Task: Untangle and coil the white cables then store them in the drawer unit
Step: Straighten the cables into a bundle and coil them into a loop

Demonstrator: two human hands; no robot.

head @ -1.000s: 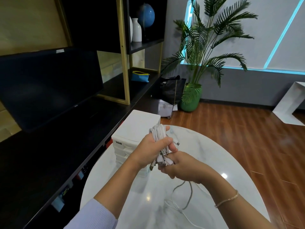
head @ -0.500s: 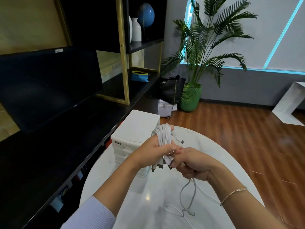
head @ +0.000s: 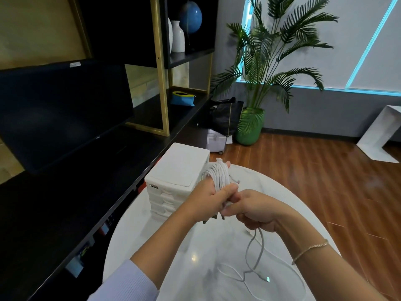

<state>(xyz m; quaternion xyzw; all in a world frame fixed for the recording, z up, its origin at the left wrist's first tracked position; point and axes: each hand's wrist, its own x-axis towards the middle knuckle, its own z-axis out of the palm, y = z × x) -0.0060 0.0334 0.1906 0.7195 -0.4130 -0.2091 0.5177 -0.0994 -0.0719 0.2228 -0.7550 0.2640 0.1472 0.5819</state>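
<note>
Gripping a bundle of white cables (head: 219,175), a person's left hand (head: 208,199) is raised above a round marble tabletop (head: 271,187), its fingers (head: 227,190) curled round the coil so the loops stand up past the knuckles. How many cables make up the bundle cannot be counted, though several plug ends poke out below the fist. The right hand (head: 255,208) meets it from the other side, knuckles up, fingers closed around a loose strand (head: 257,248) that hangs down from the palm — it twists once and trails across the tabletop to a single connector (head: 265,278) lying flat near the front edge. The two hands touch at the thumbs. A thin bracelet (head: 310,249) circles the right wrist; a pale ribbed sleeve (head: 128,281) covers the left forearm near the bottom of the frame.

One white drawer unit (head: 178,170) stands on the tabletop just behind the left hand, its drawers all closed — the stacked fronts face the person. Beyond it, a single dark monitor (head: 65,109) leans on a black shelf, with one blue pouch (head: 182,98) farther along, two white vases (head: 177,36) and one blue globe (head: 192,17) on the shelf above. A potted palm (head: 271,61) in a green pot stands on the wooden floor (head: 325,181).
</note>
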